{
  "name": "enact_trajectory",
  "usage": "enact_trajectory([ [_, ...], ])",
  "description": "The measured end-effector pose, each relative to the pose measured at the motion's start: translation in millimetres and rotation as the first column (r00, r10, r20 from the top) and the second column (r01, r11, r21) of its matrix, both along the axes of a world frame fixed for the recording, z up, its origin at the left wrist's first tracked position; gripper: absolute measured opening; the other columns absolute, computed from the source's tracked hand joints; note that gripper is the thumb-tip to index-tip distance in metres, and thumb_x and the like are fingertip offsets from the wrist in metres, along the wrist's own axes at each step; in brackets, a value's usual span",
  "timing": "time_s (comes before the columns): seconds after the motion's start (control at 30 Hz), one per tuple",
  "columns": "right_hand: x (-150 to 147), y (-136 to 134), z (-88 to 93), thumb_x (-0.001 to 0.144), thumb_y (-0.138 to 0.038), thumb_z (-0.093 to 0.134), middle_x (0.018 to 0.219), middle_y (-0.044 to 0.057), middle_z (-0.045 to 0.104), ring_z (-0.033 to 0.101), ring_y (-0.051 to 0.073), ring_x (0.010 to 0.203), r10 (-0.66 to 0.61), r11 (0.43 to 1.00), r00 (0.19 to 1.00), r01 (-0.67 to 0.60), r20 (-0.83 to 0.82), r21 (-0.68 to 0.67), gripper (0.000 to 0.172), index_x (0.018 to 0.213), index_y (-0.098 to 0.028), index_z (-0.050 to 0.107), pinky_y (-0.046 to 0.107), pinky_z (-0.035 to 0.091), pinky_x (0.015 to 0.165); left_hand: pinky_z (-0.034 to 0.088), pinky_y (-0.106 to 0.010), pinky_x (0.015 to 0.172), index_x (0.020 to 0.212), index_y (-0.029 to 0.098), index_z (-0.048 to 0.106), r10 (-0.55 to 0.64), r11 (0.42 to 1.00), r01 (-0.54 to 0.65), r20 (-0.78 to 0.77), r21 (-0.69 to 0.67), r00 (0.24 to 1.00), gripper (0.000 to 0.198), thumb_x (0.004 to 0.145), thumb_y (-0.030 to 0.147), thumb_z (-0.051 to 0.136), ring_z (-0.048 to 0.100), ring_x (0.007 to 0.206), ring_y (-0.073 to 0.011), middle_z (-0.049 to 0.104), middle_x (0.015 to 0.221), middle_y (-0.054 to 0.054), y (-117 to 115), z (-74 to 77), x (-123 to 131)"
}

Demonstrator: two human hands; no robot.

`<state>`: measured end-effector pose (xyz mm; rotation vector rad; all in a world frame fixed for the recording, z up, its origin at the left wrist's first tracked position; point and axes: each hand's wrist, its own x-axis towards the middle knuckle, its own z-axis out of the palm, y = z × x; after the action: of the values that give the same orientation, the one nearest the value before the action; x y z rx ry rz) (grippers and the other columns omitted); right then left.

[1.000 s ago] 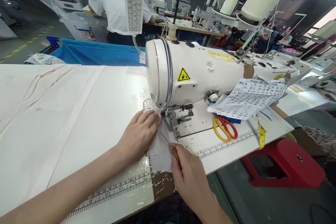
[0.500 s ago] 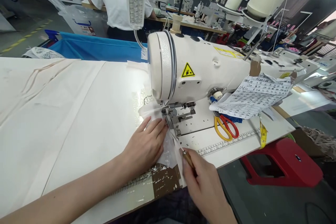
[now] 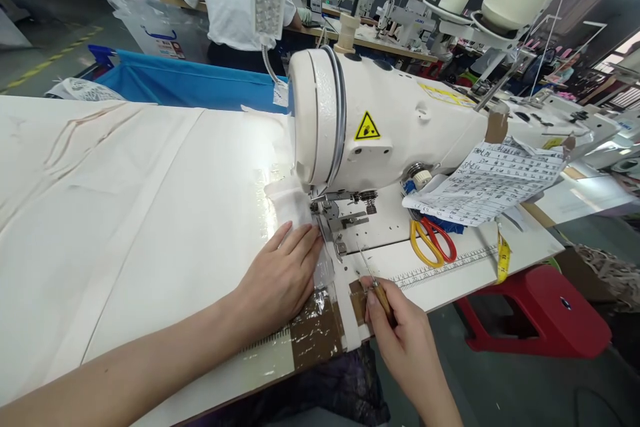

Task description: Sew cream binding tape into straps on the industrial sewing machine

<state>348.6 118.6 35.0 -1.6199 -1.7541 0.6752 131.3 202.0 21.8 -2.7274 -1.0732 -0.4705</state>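
My left hand lies flat with its fingers spread on white fabric, just in front of the needle area of a white sewing machine. Its fingertips are beside the presser foot. My right hand grips the wooden handle of an awl, whose thin metal tip points up and left over the machine bed. Between the hands, a white fabric strip runs from the machine down to the table's front edge, apart from the awl.
Scissors with yellow and red handles lie right of the machine bed, near handwritten papers and a yellow measuring tape. A red stool stands below at right. Behind the blue cloth bin sits a person in white.
My right hand has moved right with the awl, away from the fabric strip, which now lies straighter. My left hand stays on the fabric. The whole view has shifted slightly.
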Motion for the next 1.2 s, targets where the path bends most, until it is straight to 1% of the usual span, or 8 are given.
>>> enact_trajectory([
  [0.53, -1, 0, 1.3, 0.103, -0.033, 0.044, 0.070, 0.000, 0.066, 0.064, 0.016, 0.059, -0.012, 1.000, 1.000, 0.011, -0.023, -0.008, 0.028, 0.110, -0.018, 0.066, 0.021, 0.048, 0.053, 0.036, -0.049, 0.114, 0.133, 0.004, 0.059, -0.005, 1.000, 0.005, -0.003, -0.025, 1.000, 0.047, 0.100, 0.026, 0.033, 0.051, 0.131, -0.0321, 0.059, 0.139, -0.019, -2, -0.6, 1],
  [0.73, 1, -1, -1.1, 0.103, -0.034, 0.045, 0.073, 0.001, 0.069, 0.067, 0.016, 0.064, -0.027, 1.000, 0.999, 0.027, -0.041, 0.001, 0.027, 0.111, -0.020, 0.067, 0.020, 0.053, 0.060, 0.037, -0.049, 0.113, 0.135, 0.003, 0.057, -0.007, 0.999, 0.007, 0.001, -0.048, 1.000, 0.048, 0.101, 0.027, 0.034, 0.050, 0.132, -0.0331, 0.057, 0.141, -0.020, -3, -2.4, 0],
  [0.8, 2, -2, -2.7, 0.103, -0.036, 0.047, 0.079, 0.002, 0.072, 0.070, 0.017, 0.070, -0.043, 0.999, 0.997, 0.043, -0.057, -0.011, 0.028, 0.115, -0.021, 0.067, 0.019, 0.055, 0.063, 0.037, -0.049, 0.113, 0.136, 0.003, 0.056, -0.009, 0.999, 0.009, 0.001, -0.054, 1.000, 0.048, 0.101, 0.027, 0.035, 0.050, 0.132, -0.0336, 0.056, 0.141, -0.020, -3, -2.4, 0],
  [0.9, 0, -6, -4.1, 0.102, -0.040, 0.049, 0.100, 0.006, 0.077, 0.073, 0.021, 0.092, -0.089, 0.996, 0.991, 0.086, -0.098, -0.038, 0.031, 0.120, -0.022, 0.066, 0.020, 0.058, 0.071, 0.037, -0.049, 0.114, 0.136, 0.002, 0.056, -0.006, 0.998, 0.006, 0.004, -0.057, 1.000, 0.047, 0.100, 0.026, 0.036, 0.050, 0.132, -0.0335, 0.057, 0.141, -0.020, -1, -1.1, 0],
  [0.97, -2, -10, -4.1, 0.102, -0.044, 0.050, 0.116, 0.008, 0.075, 0.071, 0.023, 0.106, -0.151, 0.988, 0.981, 0.145, -0.125, -0.056, 0.034, 0.125, -0.024, 0.064, 0.022, 0.058, 0.076, 0.037, -0.049, 0.113, 0.135, 0.002, 0.056, -0.001, 0.998, 0.001, 0.005, -0.058, 1.000, 0.047, 0.100, 0.025, 0.035, 0.050, 0.132, -0.0335, 0.057, 0.140, -0.020, 2, 0.0, 0],
  [1.03, -5, -13, -3.9, 0.102, -0.044, 0.048, 0.125, 0.009, 0.071, 0.068, 0.024, 0.112, -0.207, 0.978, 0.968, 0.202, -0.141, -0.052, 0.037, 0.133, -0.025, 0.059, 0.025, 0.058, 0.081, 0.038, -0.049, 0.113, 0.135, 0.001, 0.056, 0.005, 0.999, -0.005, 0.006, -0.054, 1.000, 0.047, 0.101, 0.025, 0.034, 0.051, 0.131, -0.0339, 0.058, 0.140, -0.021, 5, 0.2, 0],
  [1.1, -7, -14, -4.3, 0.104, -0.042, 0.046, 0.123, 0.009, 0.070, 0.069, 0.022, 0.105, -0.218, 0.976, 0.965, 0.217, -0.148, -0.019, 0.040, 0.140, -0.027, 0.052, 0.027, 0.058, 0.080, 0.040, -0.049, 0.112, 0.134, 0.000, 0.056, 0.008, 0.999, -0.008, 0.010, -0.047, 1.000, 0.048, 0.101, 0.025, 0.033, 0.051, 0.130, -0.0341, 0.058, 0.139, -0.021, 8, -0.3, 0],
  [1.2, -9, -10, -5.3, 0.105, -0.033, 0.045, 0.098, 0.005, 0.070, 0.068, 0.017, 0.077, -0.119, 0.988, 0.982, 0.131, -0.145, 0.078, 0.035, 0.139, -0.028, 0.051, 0.024, 0.056, 0.064, 0.041, -0.049, 0.111, 0.133, 0.000, 0.056, 0.014, 0.999, -0.013, 0.029, -0.038, 0.999, 0.047, 0.101, 0.026, 0.033, 0.051, 0.129, -0.0338, 0.058, 0.137, -0.022, 13, -0.9, 0],
])
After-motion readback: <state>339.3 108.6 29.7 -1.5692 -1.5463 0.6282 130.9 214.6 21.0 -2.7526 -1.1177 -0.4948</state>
